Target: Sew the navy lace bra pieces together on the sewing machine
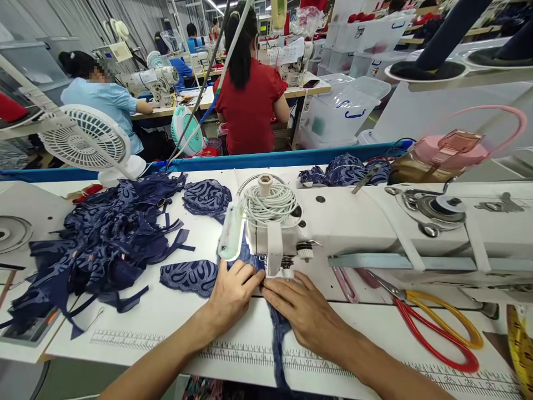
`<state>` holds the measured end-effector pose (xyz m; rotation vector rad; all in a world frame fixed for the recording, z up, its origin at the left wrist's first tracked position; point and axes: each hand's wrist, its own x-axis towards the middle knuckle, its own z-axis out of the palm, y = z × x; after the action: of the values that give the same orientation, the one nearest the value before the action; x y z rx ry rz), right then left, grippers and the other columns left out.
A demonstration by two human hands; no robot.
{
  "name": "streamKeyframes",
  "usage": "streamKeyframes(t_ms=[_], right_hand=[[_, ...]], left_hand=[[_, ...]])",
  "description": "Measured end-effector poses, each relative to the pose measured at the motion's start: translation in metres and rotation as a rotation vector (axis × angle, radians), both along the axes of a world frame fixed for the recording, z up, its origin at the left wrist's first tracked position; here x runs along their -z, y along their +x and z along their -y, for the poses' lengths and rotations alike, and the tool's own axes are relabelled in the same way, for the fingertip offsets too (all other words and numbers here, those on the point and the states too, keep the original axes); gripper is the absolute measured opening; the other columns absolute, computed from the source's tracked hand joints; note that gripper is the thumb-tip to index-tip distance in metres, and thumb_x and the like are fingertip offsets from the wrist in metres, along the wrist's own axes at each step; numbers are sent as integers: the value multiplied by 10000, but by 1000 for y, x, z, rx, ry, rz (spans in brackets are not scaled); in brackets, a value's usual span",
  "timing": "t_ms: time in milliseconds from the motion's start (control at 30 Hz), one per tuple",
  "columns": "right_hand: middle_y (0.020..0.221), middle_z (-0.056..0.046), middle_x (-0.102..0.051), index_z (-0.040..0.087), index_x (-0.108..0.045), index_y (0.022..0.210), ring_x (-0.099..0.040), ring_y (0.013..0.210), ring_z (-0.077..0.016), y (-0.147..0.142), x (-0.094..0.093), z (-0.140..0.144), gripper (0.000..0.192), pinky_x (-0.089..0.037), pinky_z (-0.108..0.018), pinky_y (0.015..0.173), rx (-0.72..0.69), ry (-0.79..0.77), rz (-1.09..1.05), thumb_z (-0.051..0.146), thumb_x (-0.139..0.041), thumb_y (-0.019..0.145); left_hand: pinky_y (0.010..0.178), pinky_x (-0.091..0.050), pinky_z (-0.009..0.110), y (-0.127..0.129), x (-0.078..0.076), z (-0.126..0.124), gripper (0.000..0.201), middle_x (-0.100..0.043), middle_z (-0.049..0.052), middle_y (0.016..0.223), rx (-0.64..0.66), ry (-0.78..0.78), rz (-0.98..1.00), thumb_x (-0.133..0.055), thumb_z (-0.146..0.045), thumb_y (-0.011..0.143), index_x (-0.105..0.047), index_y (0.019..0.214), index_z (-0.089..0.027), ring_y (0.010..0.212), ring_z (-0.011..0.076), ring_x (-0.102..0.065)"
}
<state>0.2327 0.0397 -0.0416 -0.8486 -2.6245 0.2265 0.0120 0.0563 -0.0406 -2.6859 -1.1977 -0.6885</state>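
A narrow strip of navy lace [278, 328], soft and openwork with a paler scroll pattern, lies flat on the white desk [166, 316] and runs from the front edge up under the head of the sewing machine [353, 222]. Both hands press it down just in front of the needle area. The left hand [231, 291] lies palm down, fingers loosely curled, fingertips on the lace at the foot of the machine; it pins the cloth rather than gripping it. The right hand [303, 308] is spread flat, fingers extended toward the needle, resting on the lace and the desk beside it, with nothing clasped. The two hands almost touch at the fingertips.

Just left of the left hand lies a curved, cup-shaped lace piece [189, 276]. Further left sprawls a tangled heap of navy lace and satin straps [104, 244]. A printed ruler strip [233, 353] runs along the desk's front edge. On top of the smooth white machine sits a coil of white cord [268, 203]. To the right lie scissors with glossy red and yellow loop handles [437, 328]. A round white grille fan [85, 139] stands at the desk's far left.
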Motion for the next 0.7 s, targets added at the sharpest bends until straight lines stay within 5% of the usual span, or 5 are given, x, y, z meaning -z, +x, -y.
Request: streamKeyframes(t_ms=[167, 333, 500, 700], right_hand=[[1338, -124, -581, 135, -525, 1339, -537, 1135, -237, -1, 2, -4, 599, -252, -504, 1104, 40, 9, 38, -23, -421, 771], [1394, -124, -537, 142, -508, 1362, -485, 1243, -244, -1, -1, 4, 599, -224, -534, 1139, 25, -25, 17, -3, -431, 787], [1269, -119, -628, 146, -568, 1297, -531, 1201, -228, -3, -3, 7, 542, -218, -539, 1155, 22, -9, -67, 1, -433, 792], [1249, -95, -646, 143, -588, 1261, -528, 1199, -216, -3, -2, 9, 477, -156, -501, 1177, 18, -17, -110, 23, -431, 827]], left_hand=[[766, -432, 399, -2, 0, -13, 375, -659, 70, 869, 0, -11, -30, -432, 7, 835, -599, 1134, -143, 817, 217, -595], [984, -387, 476, -6, -8, 0, 356, -659, 98, 1026, -36, -13, 0, -390, 28, 869, -601, 1102, -138, 1048, 231, -583], [1078, -302, 561, -2, -8, 14, 274, -616, 12, 764, -20, 9, -48, -387, -36, 920, -621, 971, -170, 761, 164, -580], [1034, -355, 534, -3, -7, 13, 336, -614, 12, 749, -40, 5, -24, -383, -3, 898, -611, 1082, -168, 756, 154, -571]])
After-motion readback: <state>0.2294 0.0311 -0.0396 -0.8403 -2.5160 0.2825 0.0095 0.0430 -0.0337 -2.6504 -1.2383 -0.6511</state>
